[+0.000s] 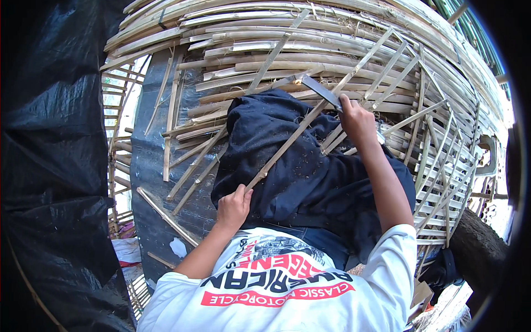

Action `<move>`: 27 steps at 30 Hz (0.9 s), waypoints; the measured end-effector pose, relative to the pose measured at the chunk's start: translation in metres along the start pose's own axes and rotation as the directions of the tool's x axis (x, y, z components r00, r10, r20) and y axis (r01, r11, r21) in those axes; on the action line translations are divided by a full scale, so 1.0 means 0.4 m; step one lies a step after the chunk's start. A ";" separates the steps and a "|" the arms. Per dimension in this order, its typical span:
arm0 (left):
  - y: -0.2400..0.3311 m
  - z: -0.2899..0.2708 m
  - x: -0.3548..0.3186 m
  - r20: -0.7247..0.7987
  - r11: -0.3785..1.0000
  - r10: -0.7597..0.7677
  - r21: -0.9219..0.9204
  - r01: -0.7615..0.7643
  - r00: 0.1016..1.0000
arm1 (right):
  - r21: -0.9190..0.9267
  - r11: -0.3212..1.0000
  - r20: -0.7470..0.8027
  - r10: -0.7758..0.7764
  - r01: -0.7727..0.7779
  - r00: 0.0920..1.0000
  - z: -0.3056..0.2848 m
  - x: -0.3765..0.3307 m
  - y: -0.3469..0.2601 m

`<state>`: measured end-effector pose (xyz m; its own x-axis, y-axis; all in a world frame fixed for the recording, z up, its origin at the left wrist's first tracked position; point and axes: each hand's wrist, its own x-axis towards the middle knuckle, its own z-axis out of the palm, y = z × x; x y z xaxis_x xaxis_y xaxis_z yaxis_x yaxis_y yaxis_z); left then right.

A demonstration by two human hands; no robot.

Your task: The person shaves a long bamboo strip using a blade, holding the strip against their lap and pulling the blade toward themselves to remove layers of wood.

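Note:
A long bamboo strip (287, 146) slants up and to the right across the dark cloth (271, 122) over my lap. Its near end is gripped in my left hand (233, 207), fingers closed around it. My right hand (358, 122) is wrapped round a knife whose broad dark blade (321, 92) points up and to the left. The blade lies across the strip, about midway along it; whether the edge bites into the bamboo I cannot tell. The knife's handle is mostly hidden in my fist.
Many split bamboo strips (265, 37) lie side by side ahead of me. Loose strips (197, 166) rest on a dark sheet (148, 124) at the left. A black tarp (55, 155) hangs on the far left. Bamboo lattice (451, 191) and a thick log (477, 246) stand at the right.

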<state>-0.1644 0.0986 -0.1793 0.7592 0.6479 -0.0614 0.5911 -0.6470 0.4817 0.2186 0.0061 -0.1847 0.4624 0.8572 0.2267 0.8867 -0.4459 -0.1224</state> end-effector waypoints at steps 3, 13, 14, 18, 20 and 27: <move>-0.014 0.006 -0.007 0.004 0.999 0.001 -0.046 -0.001 1.000 | 0.075 0.995 -0.054 -0.066 0.070 0.996 -0.060 -0.005 -0.060; -0.007 -0.003 0.008 0.044 0.991 -0.035 -0.125 0.041 0.998 | -0.069 0.941 0.012 -0.331 0.331 0.943 0.046 -0.051 -0.096; -0.007 -0.005 0.007 0.040 0.990 -0.038 -0.133 0.043 0.998 | -0.099 0.940 0.031 -0.326 0.328 0.945 0.055 -0.047 -0.091; 0.006 -0.015 0.005 0.050 0.989 -0.047 -0.139 0.054 0.998 | -0.089 0.964 -0.051 -0.256 0.251 0.965 0.056 -0.041 -0.054; 0.008 -0.017 0.018 0.040 0.987 -0.051 -0.152 0.057 0.998 | -0.115 0.971 -0.008 -0.210 0.208 0.978 0.046 -0.035 -0.026; 0.008 -0.004 0.023 0.060 0.980 -0.052 -0.190 0.062 0.997 | -0.057 0.996 0.099 -0.067 0.073 0.993 -0.002 -0.069 -0.089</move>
<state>-0.1561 0.1032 -0.1768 0.7427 0.6551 -0.1387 0.5747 -0.5173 0.6341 0.1743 -0.0018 -0.1856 0.3993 0.9064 0.1379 0.9168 -0.3962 -0.0503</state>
